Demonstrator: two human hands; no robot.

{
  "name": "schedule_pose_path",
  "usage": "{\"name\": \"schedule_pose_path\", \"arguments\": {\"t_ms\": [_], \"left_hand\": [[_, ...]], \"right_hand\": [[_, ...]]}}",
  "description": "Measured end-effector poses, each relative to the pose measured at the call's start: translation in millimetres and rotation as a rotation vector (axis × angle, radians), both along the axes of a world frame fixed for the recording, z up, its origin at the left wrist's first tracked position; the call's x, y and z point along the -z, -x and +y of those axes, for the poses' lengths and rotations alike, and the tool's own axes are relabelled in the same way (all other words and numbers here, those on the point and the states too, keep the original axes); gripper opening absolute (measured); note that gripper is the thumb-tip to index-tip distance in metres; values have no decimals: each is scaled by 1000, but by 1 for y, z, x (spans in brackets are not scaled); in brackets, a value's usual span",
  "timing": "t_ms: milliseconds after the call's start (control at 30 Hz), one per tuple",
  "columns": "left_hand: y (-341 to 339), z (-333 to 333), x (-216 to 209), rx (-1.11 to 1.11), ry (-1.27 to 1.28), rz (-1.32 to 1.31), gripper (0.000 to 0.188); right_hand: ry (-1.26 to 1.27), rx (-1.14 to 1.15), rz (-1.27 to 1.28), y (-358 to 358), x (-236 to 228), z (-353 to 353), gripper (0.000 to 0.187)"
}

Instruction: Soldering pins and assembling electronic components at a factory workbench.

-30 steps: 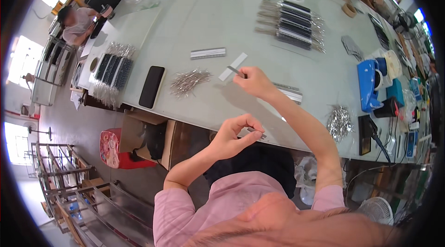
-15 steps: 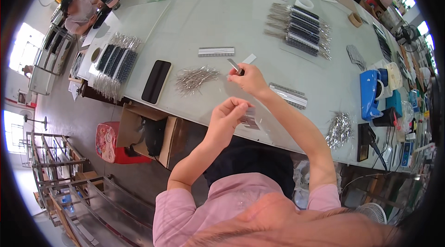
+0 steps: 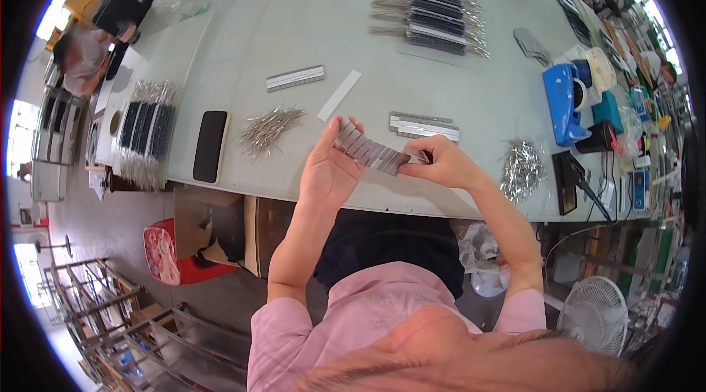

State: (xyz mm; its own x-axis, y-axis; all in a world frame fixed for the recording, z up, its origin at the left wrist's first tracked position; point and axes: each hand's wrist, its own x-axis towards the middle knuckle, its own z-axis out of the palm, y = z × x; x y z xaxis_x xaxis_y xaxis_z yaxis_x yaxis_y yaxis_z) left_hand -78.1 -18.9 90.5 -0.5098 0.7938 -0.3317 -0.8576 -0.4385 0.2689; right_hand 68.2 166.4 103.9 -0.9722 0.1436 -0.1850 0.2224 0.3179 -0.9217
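Note:
A curved strip of thin grey segments (image 3: 368,149) hangs between my hands above the table's near edge. My left hand (image 3: 327,168) is closed on its upper left end, with thumb and fingertips around it. My right hand (image 3: 445,162) pinches the other end; a small dark tool, partly hidden, shows between its fingers. Just beyond my left hand, a plain white strip (image 3: 340,96) lies on the table. Ruler-like grey and white bars (image 3: 296,78) rest farther off, and similar bars (image 3: 424,127) lie beyond my right hand. Left of my left hand is a heap of thin metal pins (image 3: 271,129).
A black phone-like slab (image 3: 211,145) lies at left, near a bundle of dark strips with wire ends (image 3: 147,131). Another such bundle (image 3: 435,18) is at the back. Shiny wires (image 3: 523,171) and a blue tape dispenser (image 3: 565,105) stand right. A person (image 3: 82,61) sits far left.
My right hand has come down and nearer, from holding a metal-bladed tool outstretched to pinching the segmented strip. My left hand has moved forward and left, and the strip now spans both hands.

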Motion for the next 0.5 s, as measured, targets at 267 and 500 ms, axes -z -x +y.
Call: {"name": "schedule_pose_path", "arguments": {"t_ms": [267, 500], "left_hand": [[-38, 12, 10, 31, 254, 191, 55], [-70, -6, 25, -106, 551, 1352, 35]], "right_hand": [[833, 391, -196, -17, -7, 2, 18], [931, 513, -121, -27, -18, -18, 16]]}}
